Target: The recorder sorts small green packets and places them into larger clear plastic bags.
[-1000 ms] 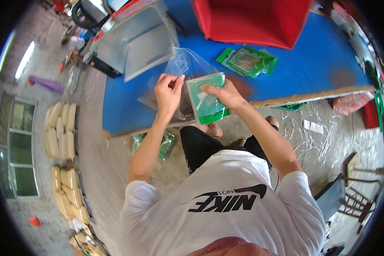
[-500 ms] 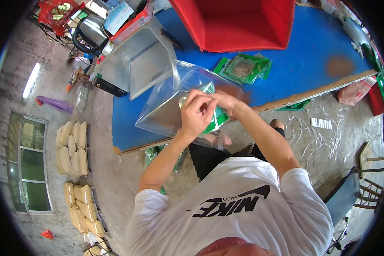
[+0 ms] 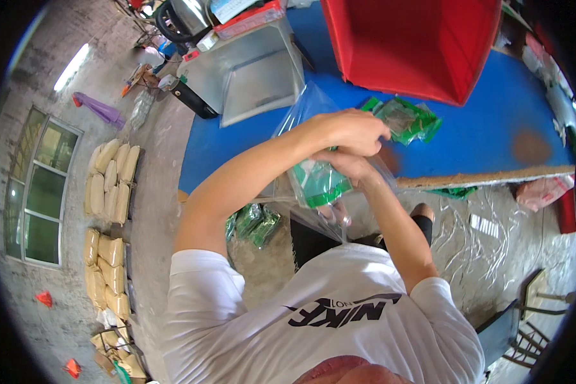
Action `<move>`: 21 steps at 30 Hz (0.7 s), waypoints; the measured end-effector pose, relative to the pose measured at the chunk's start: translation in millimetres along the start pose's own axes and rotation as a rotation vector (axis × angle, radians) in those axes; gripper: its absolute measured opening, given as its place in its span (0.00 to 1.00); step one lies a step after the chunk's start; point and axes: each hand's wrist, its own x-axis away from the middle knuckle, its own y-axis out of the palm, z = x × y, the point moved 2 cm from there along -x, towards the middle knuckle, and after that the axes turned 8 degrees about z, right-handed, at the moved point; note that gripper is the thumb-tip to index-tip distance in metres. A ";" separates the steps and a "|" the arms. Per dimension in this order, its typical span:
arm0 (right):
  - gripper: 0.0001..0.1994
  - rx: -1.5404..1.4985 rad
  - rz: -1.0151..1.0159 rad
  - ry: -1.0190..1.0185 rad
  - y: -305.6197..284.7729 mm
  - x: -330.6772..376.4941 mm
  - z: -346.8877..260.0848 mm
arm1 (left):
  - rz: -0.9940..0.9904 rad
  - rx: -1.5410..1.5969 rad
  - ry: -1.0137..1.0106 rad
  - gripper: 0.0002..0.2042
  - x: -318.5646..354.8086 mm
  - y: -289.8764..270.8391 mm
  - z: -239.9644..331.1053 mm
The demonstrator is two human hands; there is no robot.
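A large clear plastic bag (image 3: 305,105) hangs loosely at the blue table's near edge. Inside or behind its film is a flat green and clear packet (image 3: 326,185), its lower end tilted toward me. My right hand (image 3: 347,165) is closed on the bag just above this packet. Crossing over it, my left hand (image 3: 358,131) has curled fingers, and whatever is in them is hidden. Just beyond the left fingertips lies a small pile of green-edged clear packets (image 3: 406,121) on the table.
A red bin (image 3: 416,51) lies open toward me on the blue table (image 3: 237,144). At left stand a metal box (image 3: 256,80) and a black bottle (image 3: 193,99). Green packets (image 3: 259,224) and white strips (image 3: 486,246) lie on the floor. A chair (image 3: 502,329) stands at lower right.
My left hand has moved up and right, crossing over my right hand toward the packet pile. The bag has been drawn narrower. The whole view has shifted and turned somewhat.
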 end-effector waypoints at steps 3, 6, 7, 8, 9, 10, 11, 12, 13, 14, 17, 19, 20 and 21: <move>0.40 0.133 0.021 -0.012 3.3 -3.3 5.5 | -0.238 0.010 -0.157 0.21 -8.5 1.6 -1.0; 0.39 0.202 -0.019 0.148 -4.3 -8.9 18.5 | -0.275 0.052 -0.165 0.19 -7.4 9.8 6.1; 0.39 0.209 -0.031 0.148 -5.6 -16.8 34.4 | -0.126 0.077 -0.090 0.17 -7.4 15.5 5.7; 0.37 0.158 0.024 0.080 -11.7 -25.6 57.1 | 0.020 0.106 -0.009 0.16 -8.3 21.0 10.2; 0.34 0.106 0.082 0.018 -16.8 -30.0 72.1 | 0.124 0.158 0.057 0.15 -8.5 22.9 22.6; 0.34 0.112 0.067 0.032 -17.3 -29.0 71.6 | 0.234 0.208 0.111 0.14 -5.3 22.3 37.4; 0.34 0.050 0.033 0.060 -18.7 -27.7 70.4 | 0.235 0.205 0.122 0.12 -5.6 25.1 52.7; 0.33 -0.010 0.019 0.090 -25.6 -20.4 62.9 | 0.239 0.225 0.121 0.12 -0.2 32.3 61.6; 0.33 -0.072 -0.008 0.118 -28.1 -16.4 57.4 | 0.522 0.153 0.299 0.12 10.5 34.9 68.5; 0.32 -0.135 -0.032 0.147 -29.5 -12.5 52.0 | 0.805 0.071 0.475 0.12 23.7 38.0 74.1; 0.31 -0.333 -0.111 0.198 -16.2 -5.9 27.4 | 1.290 0.572 -0.197 0.28 128.2 52.4 35.2; 0.32 -0.403 -0.138 0.282 -20.6 -13.2 39.0 | 1.729 0.348 -0.640 0.34 173.5 64.9 -22.9; 0.32 -0.394 -0.160 0.294 -15.1 -12.4 39.3 | 1.843 0.628 -0.801 0.33 199.6 102.5 -57.3; 0.33 -0.328 -0.103 0.287 -14.4 -14.5 39.6 | 1.843 1.043 -0.811 0.33 205.6 118.0 -63.3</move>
